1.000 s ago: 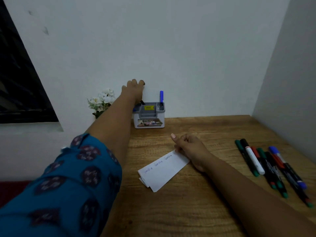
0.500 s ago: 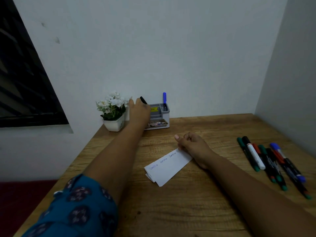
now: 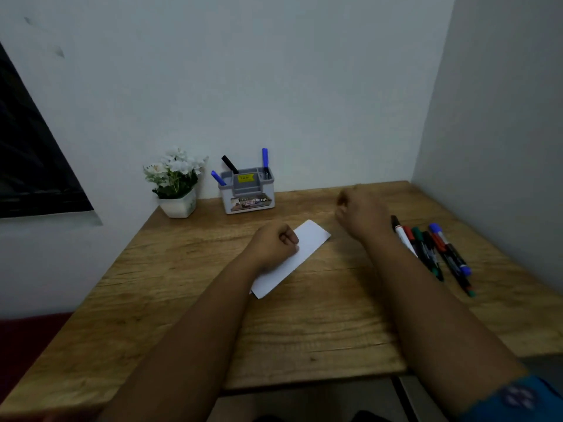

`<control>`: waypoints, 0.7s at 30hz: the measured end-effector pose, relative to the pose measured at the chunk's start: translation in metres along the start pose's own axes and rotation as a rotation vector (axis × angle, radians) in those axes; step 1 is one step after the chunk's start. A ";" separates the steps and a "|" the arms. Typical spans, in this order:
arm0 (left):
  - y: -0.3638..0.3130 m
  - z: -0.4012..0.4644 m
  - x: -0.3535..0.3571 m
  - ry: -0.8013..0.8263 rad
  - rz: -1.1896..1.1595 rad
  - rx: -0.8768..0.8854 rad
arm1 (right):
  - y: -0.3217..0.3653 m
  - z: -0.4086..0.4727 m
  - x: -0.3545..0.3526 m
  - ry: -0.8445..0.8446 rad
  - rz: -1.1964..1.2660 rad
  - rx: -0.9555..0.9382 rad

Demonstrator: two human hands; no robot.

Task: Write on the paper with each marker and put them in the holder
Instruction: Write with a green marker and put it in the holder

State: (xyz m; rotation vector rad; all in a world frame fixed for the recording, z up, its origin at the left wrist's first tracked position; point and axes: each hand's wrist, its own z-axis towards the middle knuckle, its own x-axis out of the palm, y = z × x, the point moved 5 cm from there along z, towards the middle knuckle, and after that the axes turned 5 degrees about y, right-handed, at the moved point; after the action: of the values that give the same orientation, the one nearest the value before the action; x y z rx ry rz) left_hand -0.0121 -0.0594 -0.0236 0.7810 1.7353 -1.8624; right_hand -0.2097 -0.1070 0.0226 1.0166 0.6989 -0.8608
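The left hand (image 3: 274, 243) lay on the slip of paper (image 3: 300, 252) with its fingers curled into a loose fist, its knuckles over the paper's left half; whether it pinched the paper or only rested on it could not be told. The paper lay flat and slantwise near the middle of the wooden table (image 3: 304, 324). The right hand (image 3: 361, 213) hovered above the table, blurred, with fingers curled and nothing visible in its grasp, just left of a row of markers (image 3: 432, 248) lying side by side toward the table's right edge. The grey holder (image 3: 248, 193) stood at the back of the table against the wall, containing a black marker (image 3: 230, 164) leaning left, one blue marker (image 3: 265, 158) upright at its right end, and another blue marker (image 3: 218, 178) slanting out at its left end. A white pot of flowers (image 3: 176, 181) stood just left of the holder.
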 end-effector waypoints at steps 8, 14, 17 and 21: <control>-0.011 -0.009 -0.011 -0.180 -0.227 0.040 | -0.067 -0.005 -0.010 0.048 -0.170 0.436; -0.004 -0.009 -0.020 -0.264 -0.323 0.059 | -0.045 -0.001 0.014 0.237 -0.197 0.292; -0.006 -0.010 -0.021 -0.301 -0.198 0.145 | -0.004 -0.003 0.028 0.232 -0.080 0.006; -0.021 -0.012 -0.011 -0.257 0.130 0.390 | 0.058 -0.025 0.046 0.290 0.126 -0.425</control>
State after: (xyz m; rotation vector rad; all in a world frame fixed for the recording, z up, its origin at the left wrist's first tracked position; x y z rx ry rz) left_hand -0.0176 -0.0462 -0.0012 0.7346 1.1555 -2.1317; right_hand -0.1398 -0.0813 -0.0003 0.7949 1.0029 -0.4297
